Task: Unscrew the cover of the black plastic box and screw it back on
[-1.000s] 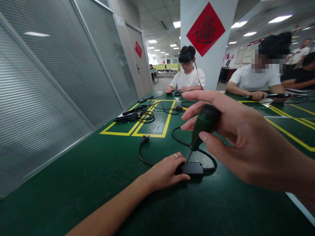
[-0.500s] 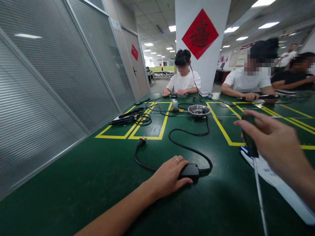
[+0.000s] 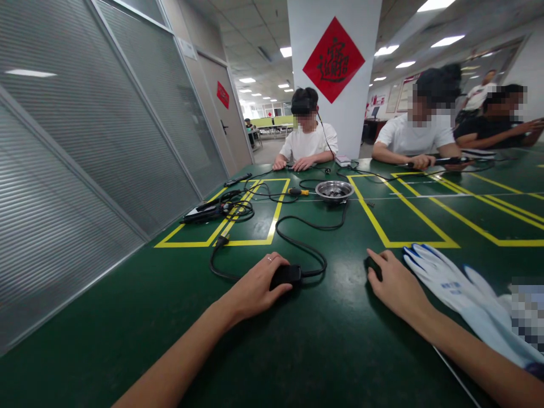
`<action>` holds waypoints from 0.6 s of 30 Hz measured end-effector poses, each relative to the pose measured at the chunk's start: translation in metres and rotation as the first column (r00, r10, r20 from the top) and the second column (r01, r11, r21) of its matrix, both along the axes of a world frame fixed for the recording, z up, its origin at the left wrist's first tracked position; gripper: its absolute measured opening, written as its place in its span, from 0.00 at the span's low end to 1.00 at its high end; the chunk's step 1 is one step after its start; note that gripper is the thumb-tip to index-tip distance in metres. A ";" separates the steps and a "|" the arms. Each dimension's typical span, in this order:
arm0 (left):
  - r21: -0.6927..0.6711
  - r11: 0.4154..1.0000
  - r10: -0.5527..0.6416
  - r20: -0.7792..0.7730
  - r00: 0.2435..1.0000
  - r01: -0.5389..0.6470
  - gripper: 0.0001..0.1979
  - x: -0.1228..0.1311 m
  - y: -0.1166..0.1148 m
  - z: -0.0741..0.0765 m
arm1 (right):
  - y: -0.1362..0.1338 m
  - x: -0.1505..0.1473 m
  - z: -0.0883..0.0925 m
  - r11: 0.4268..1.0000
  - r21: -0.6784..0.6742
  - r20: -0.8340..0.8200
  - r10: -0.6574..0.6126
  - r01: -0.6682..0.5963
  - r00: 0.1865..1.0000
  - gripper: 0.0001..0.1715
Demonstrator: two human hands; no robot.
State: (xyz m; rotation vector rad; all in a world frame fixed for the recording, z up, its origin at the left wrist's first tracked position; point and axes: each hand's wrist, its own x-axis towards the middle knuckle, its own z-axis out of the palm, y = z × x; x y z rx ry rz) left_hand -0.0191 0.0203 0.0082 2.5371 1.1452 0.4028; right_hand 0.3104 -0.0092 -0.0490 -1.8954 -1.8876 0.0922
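Observation:
My left hand [image 3: 261,280] is closed round a black plastic box [image 3: 289,275] set in a power cord, flat on the green table. One end of the cord [image 3: 308,249] winds away toward a metal bowl [image 3: 334,191]; the other ends in a plug [image 3: 221,240]. To the right, low over the tabletop, my right hand [image 3: 395,283] has its fingers curled round the dark handle of a screwdriver [image 3: 453,371]. Its thin metal shaft shows beyond my wrist, while most of the handle is hidden. White and blue gloves [image 3: 453,289] lie beside that hand.
Yellow tape [image 3: 276,221] marks boxes on the table. Black tools with coiled cords [image 3: 233,209] lie at the left, near a yellow-handled screwdriver [image 3: 298,192]. Small dark parts sit in the bowl. Across the table sit a person [image 3: 312,139] and a co-worker [image 3: 419,136] holding a long dark tool.
My right hand has come down and inward with the screwdriver, from above the gloves to the tabletop. The camera view has turned slightly right. My left hand stays on the black box.

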 end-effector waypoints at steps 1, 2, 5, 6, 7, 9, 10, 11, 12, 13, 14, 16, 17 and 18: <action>0.010 1.000 -0.010 -0.021 1.000 0.010 0.16 0.000 0.000 0.000 | -0.001 0.000 0.000 1.000 0.001 0.012 0.003 -0.003 1.000 0.28; 0.020 1.000 -0.017 -0.046 0.999 0.018 0.16 0.000 0.000 0.001 | -0.002 -0.001 0.000 1.000 0.001 0.021 0.003 -0.003 1.000 0.27; 0.041 0.999 -0.017 -0.090 0.996 0.021 0.18 -0.001 0.000 0.003 | -0.004 0.000 0.001 1.000 0.003 0.029 0.006 -0.006 1.000 0.24; 0.033 0.999 -0.013 -0.088 0.996 0.016 0.17 -0.001 0.001 0.003 | -0.004 0.000 0.002 1.000 0.003 0.027 0.007 -0.007 1.000 0.23; 0.017 1.000 -0.011 -0.079 0.997 0.013 0.17 -0.002 0.001 0.003 | -0.004 0.000 0.001 1.000 0.004 0.023 0.007 -0.007 1.000 0.23; -0.022 1.000 -0.016 -0.054 0.998 0.015 0.16 -0.004 0.003 0.003 | -0.004 0.001 0.000 1.000 0.005 0.012 0.005 -0.005 1.000 0.22; -0.038 0.999 -0.021 -0.040 0.999 0.019 0.16 -0.004 0.004 0.003 | -0.003 0.001 0.000 1.000 0.004 0.004 0.005 -0.005 1.000 0.23; -0.049 0.999 -0.022 -0.026 0.999 0.021 0.15 -0.004 0.004 0.003 | -0.002 0.002 0.001 1.000 0.005 -0.006 0.008 -0.008 1.000 0.23; -0.052 0.998 -0.020 -0.009 1.000 0.019 0.15 -0.004 0.004 0.004 | -0.002 0.002 0.003 1.000 0.006 -0.017 0.012 -0.012 1.000 0.24; -0.048 0.999 -0.014 0.011 1.000 0.015 0.15 -0.002 0.004 0.004 | -0.002 0.002 0.007 1.000 0.012 -0.031 0.017 -0.017 0.999 0.26; -0.043 0.999 -0.005 0.032 0.999 0.006 0.15 0.000 0.003 0.004 | -0.004 0.001 0.012 1.000 0.020 -0.047 0.025 -0.024 0.999 0.28; -0.021 1.000 0.019 0.087 0.996 -0.017 0.15 0.007 -0.003 0.005 | -0.011 -0.004 0.026 0.997 0.034 -0.092 0.069 -0.066 0.993 0.33; -0.017 1.000 0.028 0.115 0.993 -0.027 0.16 0.011 -0.008 0.006 | -0.017 -0.009 0.033 0.994 0.032 -0.118 0.111 -0.108 0.987 0.35; -0.012 0.999 0.034 0.149 0.988 -0.033 0.17 0.017 -0.013 0.005 | -0.024 -0.015 0.041 0.985 0.021 -0.148 0.171 -0.170 0.974 0.36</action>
